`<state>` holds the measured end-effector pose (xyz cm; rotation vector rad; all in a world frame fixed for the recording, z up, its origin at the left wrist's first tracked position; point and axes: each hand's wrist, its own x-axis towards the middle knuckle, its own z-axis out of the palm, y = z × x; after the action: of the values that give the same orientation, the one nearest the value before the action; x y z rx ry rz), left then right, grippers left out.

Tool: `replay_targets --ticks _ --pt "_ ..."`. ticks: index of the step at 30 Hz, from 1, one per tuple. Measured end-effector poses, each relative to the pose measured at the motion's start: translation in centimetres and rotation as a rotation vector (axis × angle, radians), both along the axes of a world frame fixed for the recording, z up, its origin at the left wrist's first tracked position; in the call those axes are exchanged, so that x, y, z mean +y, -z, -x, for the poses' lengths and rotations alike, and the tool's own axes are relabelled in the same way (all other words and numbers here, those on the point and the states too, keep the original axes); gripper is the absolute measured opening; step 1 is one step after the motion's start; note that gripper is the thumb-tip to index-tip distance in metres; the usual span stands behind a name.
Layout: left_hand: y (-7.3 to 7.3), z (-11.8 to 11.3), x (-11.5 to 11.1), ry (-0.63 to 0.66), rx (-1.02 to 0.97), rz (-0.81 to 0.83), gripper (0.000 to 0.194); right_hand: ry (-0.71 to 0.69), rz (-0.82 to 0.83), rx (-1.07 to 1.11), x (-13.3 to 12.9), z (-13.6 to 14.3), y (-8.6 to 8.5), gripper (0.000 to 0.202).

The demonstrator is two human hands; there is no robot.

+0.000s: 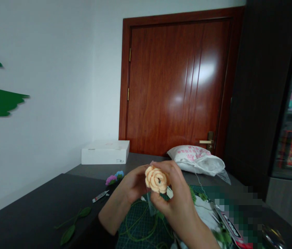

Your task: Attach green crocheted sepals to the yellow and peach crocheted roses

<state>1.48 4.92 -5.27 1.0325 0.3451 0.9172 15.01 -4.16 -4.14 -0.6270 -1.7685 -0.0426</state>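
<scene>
Glossy wood door (177, 86); matt dark table (31, 214).

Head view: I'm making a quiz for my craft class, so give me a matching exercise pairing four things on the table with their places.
Things:
1. peach rose
2. white box
3. green leaves
4. white bag

Places:
A. far end of the table, near the door handle
B. between both hands
C. far left corner, by the wall
D. flat on the dark table, near left

Pairs: 1-B, 2-C, 3-D, 4-A
</scene>
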Motion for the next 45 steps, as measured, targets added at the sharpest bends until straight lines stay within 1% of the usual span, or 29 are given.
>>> replay_targets --ticks 1,2,4,5,7,8,11,14,17,20,23,26,29,31,35,39,45 --pt "-0.4 0.2 -0.1 -0.048 0.006 -0.074 0.015 -0.012 0.005 -0.007 -0.1 -0.1 -0.2 0.062" --pt "-0.8 0.4 -0.2 -0.108 0.032 -0.187 0.015 -0.023 0.011 -0.014 -0.2 -0.2 -0.3 0.062" --pt "-1.7 1.0 -0.6 -0.258 0.127 -0.445 0.013 -0.039 0.017 -0.024 -0.2 -0.5 -0.6 0.061" --pt "-2.1 1.3 -0.9 -0.285 0.204 -0.565 0.01 -0.044 0.02 -0.027 -0.2 -0.6 -0.7 0.061" --pt "-2.7 1.8 -1.4 -0.271 0.344 -0.716 0.007 -0.045 0.024 -0.029 -0.2 -0.8 -0.8 0.059" --pt "-2.9 2.0 -1.6 -0.258 0.39 -0.772 0.008 -0.042 0.023 -0.034 -0.1 -0.8 -0.7 0.059" --pt "-2.9 1.8 -2.1 -0.218 0.416 -0.882 0.014 -0.019 0.014 -0.056 -0.2 -0.8 -0.4 0.063" --pt "-2.7 1.3 -2.4 -0.205 0.384 -0.891 0.016 -0.013 0.034 -0.1 -0.6 -0.7 -0.1 0.066" --pt "-2.8 1.1 -2.9 -0.275 0.373 -0.846 0.014 -0.026 0.074 -0.14 -0.9 -0.5 -0.2 0.065" --pt "-3.0 1.1 -3.2 -0.349 0.404 -0.88 0.01 -0.042 0.059 -0.152 -1.0 -0.4 -0.3 0.066" --pt "-3.2 1.1 -3.4 -0.372 0.436 -0.914 0.009 -0.055 0.041 -0.166 -0.9 -0.4 -0.2 0.066" --pt "-3.2 1.0 -3.6 -0.385 0.419 -0.876 0.012 -0.054 0.028 -0.162 -0.8 -0.4 0.0 0.063" --pt "-3.2 0.9 -3.9 -0.38 0.407 -0.855 0.017 -0.056 0.029 -0.161 -0.8 -0.5 0.1 0.06" --pt "-3.4 0.9 -4.0 -0.362 0.399 -0.864 0.02 -0.057 0.035 -0.161 -0.8 -0.5 0.1 0.058" --pt "-3.6 0.8 -4.0 -0.323 0.325 -0.892 0.026 -0.052 0.032 -0.15 -1.0 -0.4 0.1 0.058" --pt "-3.7 0.7 -3.8 -0.31 0.296 -0.888 0.025 -0.047 0.012 -0.147 -1.0 -0.3 0.1 0.058" --pt "-3.2 0.8 -3.1 -0.323 0.25 -0.902 0.026 -0.005 -0.035 -0.134 -1.1 -0.2 0.1 0.058"
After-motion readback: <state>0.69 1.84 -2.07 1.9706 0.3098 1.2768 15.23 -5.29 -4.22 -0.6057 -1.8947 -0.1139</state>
